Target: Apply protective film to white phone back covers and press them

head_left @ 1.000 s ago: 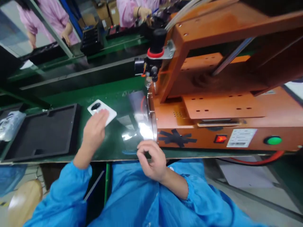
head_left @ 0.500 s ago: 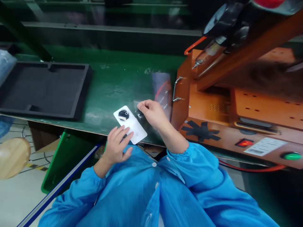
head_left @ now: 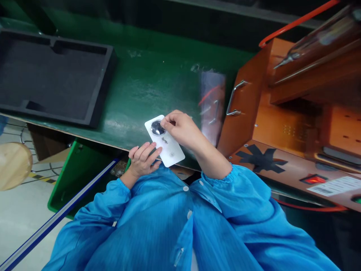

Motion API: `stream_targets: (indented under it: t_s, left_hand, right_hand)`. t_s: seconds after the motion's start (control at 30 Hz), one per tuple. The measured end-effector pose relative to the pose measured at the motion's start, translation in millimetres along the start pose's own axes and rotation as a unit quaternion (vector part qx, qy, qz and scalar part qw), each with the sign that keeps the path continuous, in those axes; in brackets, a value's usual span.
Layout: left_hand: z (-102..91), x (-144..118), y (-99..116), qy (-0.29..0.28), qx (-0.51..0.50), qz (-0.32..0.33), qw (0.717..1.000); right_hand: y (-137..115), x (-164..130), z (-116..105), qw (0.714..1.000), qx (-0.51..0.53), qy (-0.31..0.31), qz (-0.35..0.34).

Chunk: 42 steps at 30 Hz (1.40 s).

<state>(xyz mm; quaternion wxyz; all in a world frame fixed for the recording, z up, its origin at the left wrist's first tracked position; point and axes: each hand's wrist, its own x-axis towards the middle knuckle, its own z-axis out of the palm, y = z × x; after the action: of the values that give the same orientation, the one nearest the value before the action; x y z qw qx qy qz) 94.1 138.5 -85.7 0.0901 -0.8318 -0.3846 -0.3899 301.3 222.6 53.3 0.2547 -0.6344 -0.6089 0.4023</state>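
A white smartphone [head_left: 172, 153] with a round black camera module lies back side up by the front edge of the green bench, tilted in my view. Dark printed marks show below the module. The fingers of my left hand [head_left: 142, 158] are stretched out, their tips resting along the phone's lower left side. My right hand [head_left: 180, 127] has thumb and forefinger pinched together at the right rim of the camera module. What is between those fingertips is too small to make out.
To the right stands an orange machine [head_left: 248, 101] with a metal handle and red-lit switch. A clear plastic sheet [head_left: 211, 101] lies beside it. A black foam tray [head_left: 56, 75] sits left on the green bench [head_left: 146, 82]. Below are a green bin [head_left: 67, 169] and wooden stool [head_left: 14, 165].
My right hand has come from beside the phone onto its camera module. My left fingers have drawn back from the phone's back to its side. The view has shifted.
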Motion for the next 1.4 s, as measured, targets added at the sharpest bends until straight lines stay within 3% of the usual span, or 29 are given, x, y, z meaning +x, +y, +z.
stream_targets:
  t_s: [0.63,0.97,1.4]
  left_hand:
    - [-0.1,4.7,1.6,0.02,0.034,0.016,0.999]
    - [2.1,-2.6,0.1,0.004,-0.004,-0.011,1.0]
    - [1.3,-0.7,0.2,0.009,0.018,0.004,1.0]
  right_hand:
    - [14.8,0.1,20.0,0.991,-0.076,0.108,-0.021]
    - [13.7,-3.2,20.5,0.991,-0.072,0.113,-0.018]
    - [16.2,-3.0,24.9,0.985,-0.098,0.137,-0.041]
